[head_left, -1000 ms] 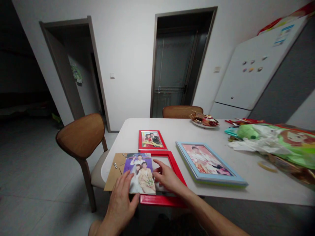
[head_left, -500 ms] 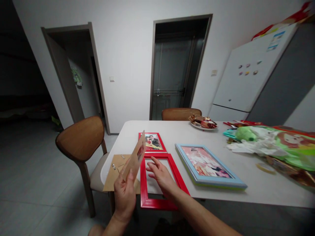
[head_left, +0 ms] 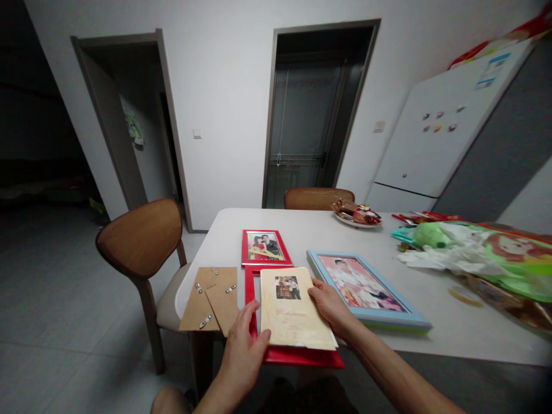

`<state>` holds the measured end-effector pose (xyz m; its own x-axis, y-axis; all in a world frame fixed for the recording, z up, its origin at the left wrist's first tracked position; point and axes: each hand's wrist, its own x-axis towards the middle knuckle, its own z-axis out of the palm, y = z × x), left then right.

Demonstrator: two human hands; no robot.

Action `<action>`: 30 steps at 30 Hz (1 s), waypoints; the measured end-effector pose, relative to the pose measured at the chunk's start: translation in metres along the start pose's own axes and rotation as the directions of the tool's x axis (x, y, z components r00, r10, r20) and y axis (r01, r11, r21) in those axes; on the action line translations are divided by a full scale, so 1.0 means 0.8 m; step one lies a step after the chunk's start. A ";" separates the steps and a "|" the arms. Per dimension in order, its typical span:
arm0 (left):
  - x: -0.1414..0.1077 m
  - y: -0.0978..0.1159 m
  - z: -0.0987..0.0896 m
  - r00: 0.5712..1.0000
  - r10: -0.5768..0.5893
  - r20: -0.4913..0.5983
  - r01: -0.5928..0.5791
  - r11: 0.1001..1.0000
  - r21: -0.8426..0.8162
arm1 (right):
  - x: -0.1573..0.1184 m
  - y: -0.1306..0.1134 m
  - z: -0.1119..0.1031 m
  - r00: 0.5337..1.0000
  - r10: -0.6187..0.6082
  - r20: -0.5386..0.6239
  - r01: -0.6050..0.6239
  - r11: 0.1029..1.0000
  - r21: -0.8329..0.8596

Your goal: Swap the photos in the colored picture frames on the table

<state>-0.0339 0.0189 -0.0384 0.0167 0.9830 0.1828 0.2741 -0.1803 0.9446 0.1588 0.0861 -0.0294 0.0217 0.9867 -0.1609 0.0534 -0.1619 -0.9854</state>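
Observation:
A cream printed card [head_left: 293,319] with a small photo near its top lies over an empty red picture frame [head_left: 297,357], covering most of its opening. More sheets or glass edges seem to show beneath it at the lower right. My right hand [head_left: 330,305] grips the card's right edge between thumb and fingers. At the lower left edge of card and frame is my left hand [head_left: 244,345], thumb and fingers apart; whether it touches the card I cannot tell. Left of it lies a brown backing board [head_left: 196,305] with metal clips and a stand flap.
Beyond sits a smaller red frame [head_left: 264,247] with a couple's photo. To the right are a thick light-blue frame [head_left: 362,284], a tape roll [head_left: 464,296], green and white plastic packaging [head_left: 466,247] and a plate of wrapped items [head_left: 356,214]. A chair [head_left: 142,247] stands left.
The card, held upright in my left hand before, now lies flat over the red frame with its printed side up. My right hand has moved right and taken its edge; my left hand has loosened.

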 end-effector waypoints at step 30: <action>-0.017 -0.003 -0.034 0.945 0.123 0.304 -0.303 0.680 0.667 | 0.004 0.005 0.023 0.909 -0.414 0.056 0.214 0.348 -0.913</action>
<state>-0.0608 0.0053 -0.0361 0.3414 0.9170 0.2064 0.8231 -0.3977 0.4054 0.1405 0.0890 -0.0352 -0.0581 0.9643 0.2585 0.9345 0.1436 -0.3257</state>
